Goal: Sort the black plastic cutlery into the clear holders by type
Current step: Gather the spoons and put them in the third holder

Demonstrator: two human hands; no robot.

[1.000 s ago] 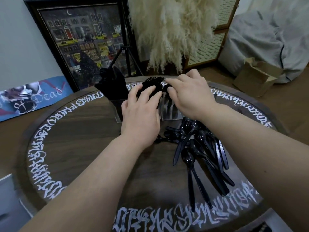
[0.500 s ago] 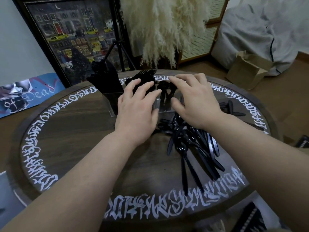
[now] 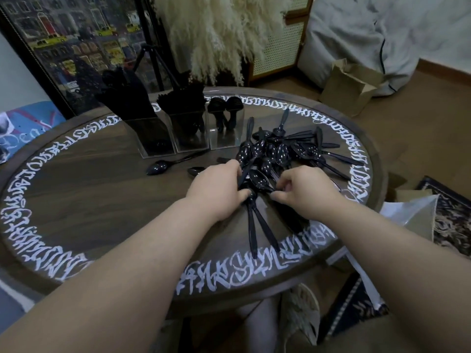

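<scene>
Three clear holders stand in a row at the back of the round table: the left holder (image 3: pixel 153 138) packed with black knives, the middle holder (image 3: pixel 190 135) full of forks, and the right holder (image 3: pixel 225 133) with a few spoons standing bowl-up. A pile of black spoons (image 3: pixel 280 154) lies right of centre. My left hand (image 3: pixel 219 192) curls its fingers round spoon handles at the pile's near edge. My right hand (image 3: pixel 303 192) pinches at a spoon (image 3: pixel 258 180) beside it. One stray spoon (image 3: pixel 159 168) lies alone in front of the holders.
The dark wooden table (image 3: pixel 76 200) has a ring of white lettering near its rim. Behind it stand a framed painting (image 3: pixel 76 47), pampas grass (image 3: pixel 216 34) and a tripod. A cardboard box (image 3: pixel 349 87) and a grey beanbag sit on the floor at the right.
Both hands have drawn back from the holders toward me and come down onto the near edge of the spoon pile. The view has tilted down and left, showing all three holders.
</scene>
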